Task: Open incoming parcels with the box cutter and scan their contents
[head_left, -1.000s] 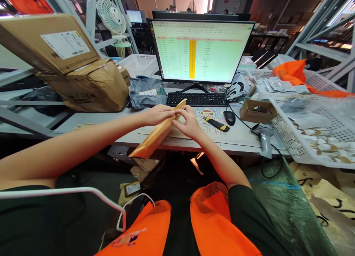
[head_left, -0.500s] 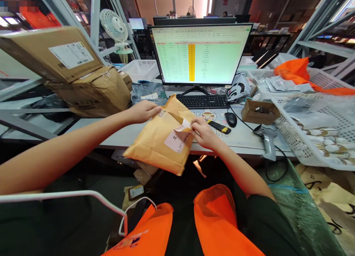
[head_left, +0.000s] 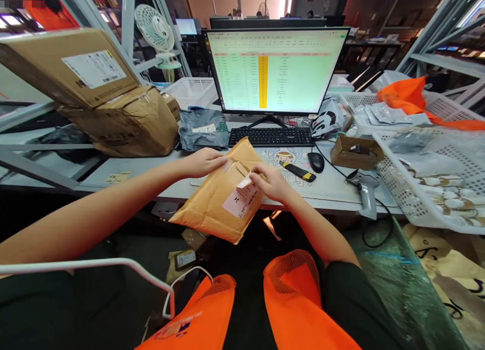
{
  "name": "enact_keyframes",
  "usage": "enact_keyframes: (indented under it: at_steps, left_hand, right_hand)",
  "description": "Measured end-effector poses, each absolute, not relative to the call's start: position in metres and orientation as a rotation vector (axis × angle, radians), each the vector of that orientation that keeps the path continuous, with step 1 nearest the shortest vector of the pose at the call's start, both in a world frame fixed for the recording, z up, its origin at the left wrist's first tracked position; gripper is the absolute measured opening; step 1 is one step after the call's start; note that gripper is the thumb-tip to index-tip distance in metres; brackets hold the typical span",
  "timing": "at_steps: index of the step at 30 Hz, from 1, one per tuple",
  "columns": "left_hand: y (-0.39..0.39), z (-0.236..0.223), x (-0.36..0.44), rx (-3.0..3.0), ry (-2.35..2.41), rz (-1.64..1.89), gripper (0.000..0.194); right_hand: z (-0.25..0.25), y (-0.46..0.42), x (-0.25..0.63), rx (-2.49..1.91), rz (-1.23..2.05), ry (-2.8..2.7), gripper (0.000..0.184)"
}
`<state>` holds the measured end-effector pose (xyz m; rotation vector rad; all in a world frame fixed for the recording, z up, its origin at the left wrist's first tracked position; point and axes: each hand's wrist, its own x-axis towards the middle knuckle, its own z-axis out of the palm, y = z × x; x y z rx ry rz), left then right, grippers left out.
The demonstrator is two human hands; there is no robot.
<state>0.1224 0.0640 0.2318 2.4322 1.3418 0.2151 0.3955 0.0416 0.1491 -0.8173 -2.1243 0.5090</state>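
A yellow padded mailer [head_left: 206, 203] is held tilted over the desk's front edge. My left hand [head_left: 204, 162] is closed on its upper left edge. With thumb and fingers pinched, my right hand [head_left: 272, 182] grips the lifted upper end of the white shipping label [head_left: 235, 203]; the label's lower part lies flat on the mailer and bears print and handwritten marks. Behind the mailer is the black keyboard [head_left: 273, 137]. To the right of my right hand, a yellow-and-black box cutter [head_left: 299, 172] lies on the desk mat.
A monitor [head_left: 273, 77] stands at the back. Cardboard boxes [head_left: 125, 120] and a grey plastic parcel [head_left: 202, 130] are at left. On the right are a mouse [head_left: 316, 162], a small open box [head_left: 356, 158], a barcode scanner [head_left: 366, 188] and white baskets [head_left: 413, 203].
The mailer has turned slightly and its raised flap now lies flatter. My right hand has moved a little left and down, with the label's end folded over.
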Motion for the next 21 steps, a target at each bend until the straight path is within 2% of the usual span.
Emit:
enact_keyframes:
  at_steps: [4,12,16,21]
  left_hand:
    - [0.056,0.242,0.148,2.454,1.074,0.301,0.052]
    - [0.044,0.255,0.174,2.611,0.791,0.278,0.035]
    - [0.039,0.255,0.183,2.684,0.747,0.357,0.036]
    - [0.026,0.255,0.180,2.811,0.716,0.349,0.035]
  right_hand:
    - [0.170,0.055,0.391,-1.096,0.268,-2.089,0.038]
    - [0.192,0.046,0.401,-0.885,-0.129,-2.228,0.045]
    - [0.198,0.036,0.399,-0.926,-0.313,-2.372,0.025]
    - [0.196,0.042,0.409,-0.820,-0.498,-2.427,0.031]
